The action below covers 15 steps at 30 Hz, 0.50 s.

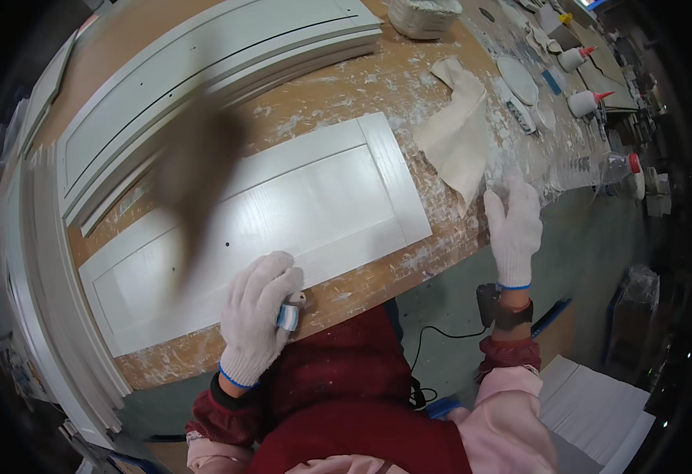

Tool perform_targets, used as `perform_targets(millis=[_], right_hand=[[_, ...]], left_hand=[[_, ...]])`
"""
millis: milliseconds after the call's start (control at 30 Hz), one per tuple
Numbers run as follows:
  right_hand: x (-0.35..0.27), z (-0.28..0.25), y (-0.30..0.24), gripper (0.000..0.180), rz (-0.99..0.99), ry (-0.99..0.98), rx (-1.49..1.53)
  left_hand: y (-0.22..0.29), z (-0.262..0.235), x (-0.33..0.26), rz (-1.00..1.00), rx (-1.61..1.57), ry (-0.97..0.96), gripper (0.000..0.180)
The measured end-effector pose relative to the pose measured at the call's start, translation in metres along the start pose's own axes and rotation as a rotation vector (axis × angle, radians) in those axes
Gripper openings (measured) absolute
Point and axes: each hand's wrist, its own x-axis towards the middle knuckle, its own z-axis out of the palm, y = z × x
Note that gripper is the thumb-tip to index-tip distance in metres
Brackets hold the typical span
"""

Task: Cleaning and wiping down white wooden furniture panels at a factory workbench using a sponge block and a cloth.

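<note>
My left hand (257, 312), in a white knitted glove, rests at the near edge of a white framed door panel (306, 193). Its fingers are curled round a small blue-and-white tube (288, 316), mostly hidden by the palm; only its end shows by the thumb. My right hand (514, 225), gloved the same way, is held at the bench's right edge with the fingers apart and nothing in them. Just left of it lies a crumpled beige cloth (460, 134). The panel lies flat, with a few small dark holes in its face.
More white panels (227, 59) are stacked behind on the stained workbench (346, 296). To the right are a clear bottle (587, 170) with a red cap, red-tipped glue bottles (587, 103) and another tube (521, 116). A blurred brown shape (200, 158) covers part of the panel.
</note>
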Motion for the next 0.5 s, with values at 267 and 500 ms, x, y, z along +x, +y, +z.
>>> perform_targets(millis=[267, 500], right_hand=[[0.015, 0.03, 0.01, 0.036, 0.102, -0.108, -0.084], [0.018, 0.021, 0.001, 0.024, 0.227, -0.153, 0.031]], left_hand=[[-0.003, 0.004, -0.011, 0.018, 0.125, 0.014, 0.029], [-0.004, 0.011, -0.008, 0.036, 0.121, 0.062, 0.03]])
